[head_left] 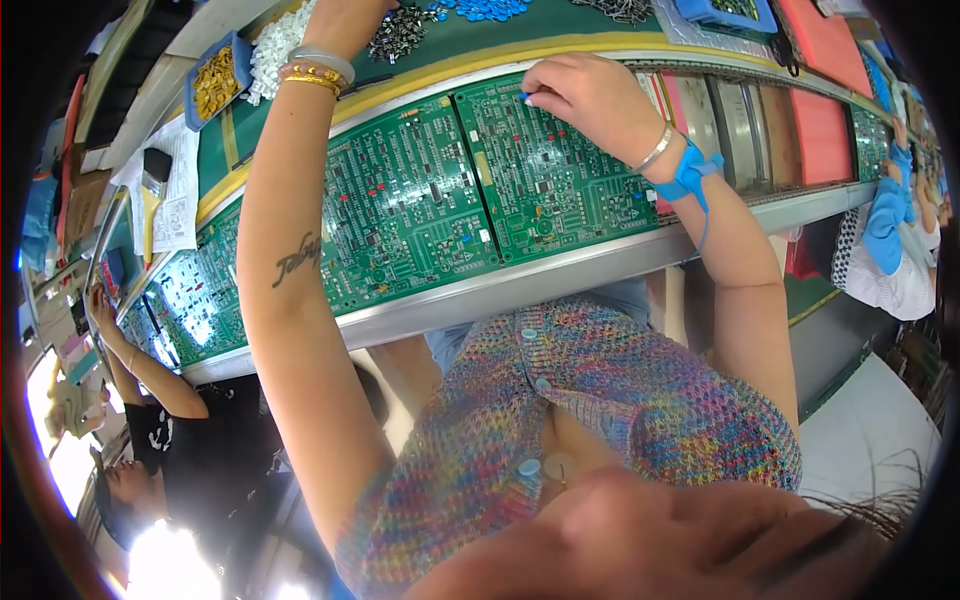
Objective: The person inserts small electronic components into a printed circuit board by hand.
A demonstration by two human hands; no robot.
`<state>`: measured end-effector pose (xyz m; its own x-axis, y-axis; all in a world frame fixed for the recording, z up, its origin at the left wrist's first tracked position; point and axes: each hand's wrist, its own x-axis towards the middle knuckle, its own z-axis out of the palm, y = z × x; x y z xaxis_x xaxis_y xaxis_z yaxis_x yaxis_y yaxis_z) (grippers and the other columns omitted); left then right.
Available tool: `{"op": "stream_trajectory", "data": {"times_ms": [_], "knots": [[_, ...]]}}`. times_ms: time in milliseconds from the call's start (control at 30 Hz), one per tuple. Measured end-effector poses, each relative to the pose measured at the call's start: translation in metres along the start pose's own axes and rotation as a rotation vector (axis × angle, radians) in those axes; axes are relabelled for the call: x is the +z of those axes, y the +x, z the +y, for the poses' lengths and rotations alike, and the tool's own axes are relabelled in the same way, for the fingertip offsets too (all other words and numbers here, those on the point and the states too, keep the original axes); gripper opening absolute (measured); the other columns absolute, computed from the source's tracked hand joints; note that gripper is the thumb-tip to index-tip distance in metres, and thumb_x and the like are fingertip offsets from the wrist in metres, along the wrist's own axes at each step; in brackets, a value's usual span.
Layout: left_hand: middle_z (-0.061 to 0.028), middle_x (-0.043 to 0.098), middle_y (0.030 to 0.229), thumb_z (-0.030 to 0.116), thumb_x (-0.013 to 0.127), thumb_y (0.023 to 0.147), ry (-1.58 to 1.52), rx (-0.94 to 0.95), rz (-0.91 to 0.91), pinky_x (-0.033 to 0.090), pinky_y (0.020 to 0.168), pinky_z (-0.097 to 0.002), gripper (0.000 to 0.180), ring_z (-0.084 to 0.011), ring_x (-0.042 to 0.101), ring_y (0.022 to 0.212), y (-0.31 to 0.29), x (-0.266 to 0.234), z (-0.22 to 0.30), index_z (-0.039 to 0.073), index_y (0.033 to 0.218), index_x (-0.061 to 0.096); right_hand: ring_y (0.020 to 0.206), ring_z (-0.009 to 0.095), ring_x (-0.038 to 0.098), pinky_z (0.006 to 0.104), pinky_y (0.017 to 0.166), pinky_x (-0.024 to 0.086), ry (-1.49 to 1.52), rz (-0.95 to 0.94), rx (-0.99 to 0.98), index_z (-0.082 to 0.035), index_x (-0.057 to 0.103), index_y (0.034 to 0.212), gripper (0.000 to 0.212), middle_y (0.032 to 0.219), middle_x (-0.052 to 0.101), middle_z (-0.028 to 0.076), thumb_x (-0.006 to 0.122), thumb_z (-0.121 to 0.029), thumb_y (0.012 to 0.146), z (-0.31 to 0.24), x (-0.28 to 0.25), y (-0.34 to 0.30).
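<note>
Multicoloured knit top (690, 425) with round pale-blue buttons (529, 467) at lower centre, dark script tattoo (297, 260) at left, gold beaded bracelet (316, 75) and pale bangle (325, 60) upper left, silver bangle (656, 149) and blue wrist strap (690, 173) upper right

On the left part of the table (570, 32), a blue tray (243, 66) is holding small gold-coloured parts (214, 88). Nearer to the left end, a printed paper (178, 222) is lying, and a brush (150, 205) with yellow handle is resting over it. Toward the right end, a second blue tray (757, 24) is standing, and a pink sheet (820, 45) is lying beside it. Along the near edge, a co-worker in black (225, 440) is staying at left, while another person in white (893, 283) is staying at right, partly cut off.
</note>
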<state>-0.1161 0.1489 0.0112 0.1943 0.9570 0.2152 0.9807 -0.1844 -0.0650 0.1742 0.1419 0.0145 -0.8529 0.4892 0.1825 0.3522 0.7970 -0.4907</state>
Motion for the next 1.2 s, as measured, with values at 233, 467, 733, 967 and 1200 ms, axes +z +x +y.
{"op": "stream_trajectory", "data": {"times_ms": [233, 467, 733, 967, 1200], "knots": [[-0.0132, 0.060, 0.080, 0.014, 0.062, 0.074, -0.039, -0.051, 0.065, 0.048, 0.070, -0.0408, 0.009, -0.0308, 0.058, 0.080, -0.002, -0.029, 0.029, 0.007, 0.080, 0.064, 0.084, 0.025, 0.052, 0.0361, 0.072, 0.046, -0.170, 0.044, -0.167, -0.005, 0.060, 0.080, 0.008, 0.084, 0.053, 0.006, 0.063, -0.011, 0.075, 0.012, 0.021, 0.014], [-0.0137, 0.059, 0.078, 0.006, 0.064, 0.075, -0.319, -0.137, 0.217, 0.046, 0.066, -0.0403, 0.012, -0.0320, 0.058, 0.074, -0.038, -0.081, 0.054, 0.004, 0.086, 0.063, 0.085, 0.024, 0.051, 0.0357, 0.072, 0.046, -0.274, 0.022, -0.217, -0.005, 0.058, 0.076, 0.007, 0.082, 0.050, 0.006, 0.062, -0.011, 0.075, -0.002, 0.022, 0.020], [-0.0057, 0.070, 0.087, 0.013, 0.070, 0.080, -0.484, -0.313, 0.234, 0.049, 0.069, -0.0222, 0.018, -0.0113, 0.067, 0.077, -0.110, -0.079, 0.050, 0.003, 0.095, 0.068, 0.087, 0.024, 0.053, 0.0342, 0.072, 0.048, -0.221, 0.056, -0.240, -0.006, 0.061, 0.076, 0.009, 0.083, 0.054, 0.006, 0.063, -0.014, 0.073, -0.017, 0.007, 0.012], [-0.0059, 0.069, 0.079, 0.009, 0.071, 0.077, -0.704, -0.694, 0.093, 0.051, 0.067, -0.0226, 0.015, -0.0123, 0.065, 0.070, -0.202, -0.057, 0.023, 0.002, 0.090, 0.068, 0.077, 0.024, 0.053, 0.0345, 0.067, 0.045, 0.145, 0.047, -0.193, -0.008, 0.061, 0.082, 0.013, 0.080, 0.054, 0.005, 0.067, -0.015, 0.074, -0.054, 0.009, -0.033], [-0.0046, 0.061, 0.092, 0.008, 0.068, 0.077, -0.547, -0.519, 0.143, 0.050, 0.061, -0.0283, 0.010, -0.0193, 0.064, 0.071, -0.196, -0.044, 0.037, 0.005, 0.086, 0.068, 0.075, 0.024, 0.052, 0.0339, 0.065, 0.045, 0.133, 0.053, -0.196, -0.007, 0.061, 0.082, 0.011, 0.079, 0.054, 0.004, 0.066, -0.013, 0.074, -0.050, 0.023, -0.028]]}}
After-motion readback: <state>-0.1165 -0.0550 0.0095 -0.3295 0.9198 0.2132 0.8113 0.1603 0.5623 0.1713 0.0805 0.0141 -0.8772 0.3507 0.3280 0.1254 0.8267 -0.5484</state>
